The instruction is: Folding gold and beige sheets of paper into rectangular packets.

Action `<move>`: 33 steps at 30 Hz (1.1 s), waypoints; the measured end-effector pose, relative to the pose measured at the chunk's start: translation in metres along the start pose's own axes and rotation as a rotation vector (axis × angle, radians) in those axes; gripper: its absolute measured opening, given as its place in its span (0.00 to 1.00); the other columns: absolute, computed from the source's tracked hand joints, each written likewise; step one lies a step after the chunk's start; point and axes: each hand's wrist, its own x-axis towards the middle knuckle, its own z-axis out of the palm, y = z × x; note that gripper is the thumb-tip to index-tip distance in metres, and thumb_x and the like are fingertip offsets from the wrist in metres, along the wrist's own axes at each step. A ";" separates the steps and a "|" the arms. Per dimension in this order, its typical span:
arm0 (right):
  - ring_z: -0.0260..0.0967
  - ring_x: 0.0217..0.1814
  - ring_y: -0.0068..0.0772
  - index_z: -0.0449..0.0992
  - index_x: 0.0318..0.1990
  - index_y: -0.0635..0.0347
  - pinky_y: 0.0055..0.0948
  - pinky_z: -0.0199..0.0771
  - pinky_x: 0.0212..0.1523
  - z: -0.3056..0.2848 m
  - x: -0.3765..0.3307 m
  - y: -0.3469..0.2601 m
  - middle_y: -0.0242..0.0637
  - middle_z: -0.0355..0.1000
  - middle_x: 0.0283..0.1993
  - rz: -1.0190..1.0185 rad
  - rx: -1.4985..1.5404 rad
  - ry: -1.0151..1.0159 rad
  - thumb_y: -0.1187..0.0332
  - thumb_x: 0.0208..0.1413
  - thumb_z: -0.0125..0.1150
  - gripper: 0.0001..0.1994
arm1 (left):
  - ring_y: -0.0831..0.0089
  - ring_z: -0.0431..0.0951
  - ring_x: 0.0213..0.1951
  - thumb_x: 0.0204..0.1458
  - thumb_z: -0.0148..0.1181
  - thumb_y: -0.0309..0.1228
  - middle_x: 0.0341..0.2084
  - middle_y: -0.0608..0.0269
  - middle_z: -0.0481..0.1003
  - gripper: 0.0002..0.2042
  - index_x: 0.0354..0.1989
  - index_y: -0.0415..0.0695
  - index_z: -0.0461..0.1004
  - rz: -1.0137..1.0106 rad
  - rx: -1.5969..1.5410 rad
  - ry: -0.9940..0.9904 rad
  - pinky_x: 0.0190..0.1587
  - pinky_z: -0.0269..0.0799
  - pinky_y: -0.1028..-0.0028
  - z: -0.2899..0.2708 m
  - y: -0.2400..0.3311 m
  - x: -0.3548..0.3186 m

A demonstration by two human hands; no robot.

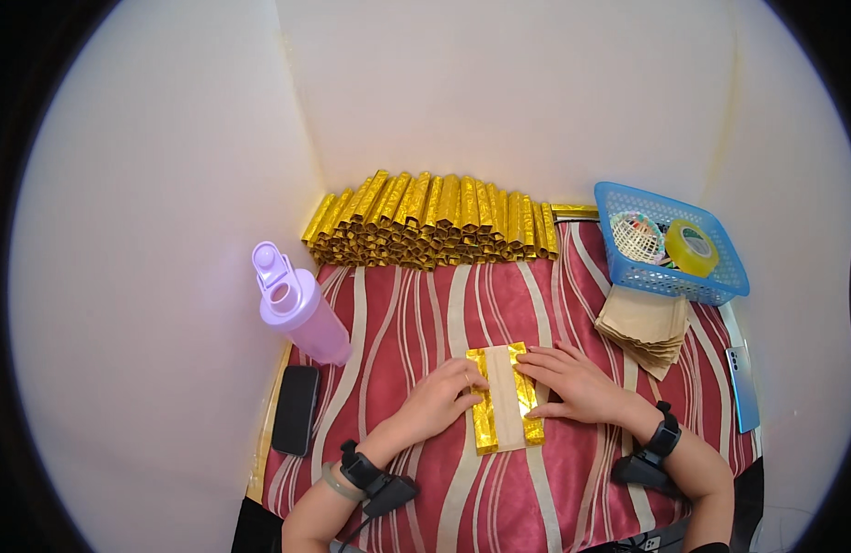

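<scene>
A sheet of gold foil paper (505,398) with a tan middle strip lies on the red striped cloth (416,313). Its two long sides are folded inward. My left hand (441,399) presses the left fold with fingertips near the top. On the right fold rests my right hand (573,382), fingers spread flat across it. Both wrists wear black bands with a small device.
A pile of folded gold paper tubes (432,221) lines the back wall. A lilac bottle (299,304) and a black phone (295,410) sit left. A blue basket (673,241) with tape, a stack of tan paper sheets (645,324) and a blue phone (744,387) sit right.
</scene>
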 end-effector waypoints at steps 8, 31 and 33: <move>0.46 0.77 0.43 0.59 0.68 0.63 0.53 0.40 0.74 -0.003 0.000 0.003 0.45 0.56 0.71 -0.016 -0.072 -0.081 0.39 0.48 0.64 0.47 | 0.62 0.62 0.63 0.48 0.68 0.37 0.54 0.63 0.64 0.19 0.46 0.49 0.69 -0.198 0.096 -0.226 0.68 0.31 0.38 -0.008 0.000 0.010; 0.62 0.61 0.46 0.68 0.55 0.59 0.43 0.64 0.60 -0.021 -0.006 -0.030 0.43 0.66 0.56 -0.108 0.015 0.077 0.52 0.44 0.72 0.33 | 0.50 0.58 0.63 0.39 0.75 0.39 0.57 0.53 0.62 0.31 0.53 0.46 0.69 0.046 0.194 -0.201 0.65 0.53 0.51 -0.013 0.031 -0.006; 0.65 0.54 0.42 0.72 0.46 0.57 0.38 0.68 0.53 -0.007 -0.015 -0.024 0.38 0.69 0.48 -0.155 0.137 -0.071 0.57 0.47 0.70 0.22 | 0.56 0.63 0.57 0.41 0.74 0.35 0.51 0.58 0.66 0.24 0.47 0.46 0.71 0.003 0.005 -0.372 0.62 0.57 0.56 -0.010 0.029 -0.006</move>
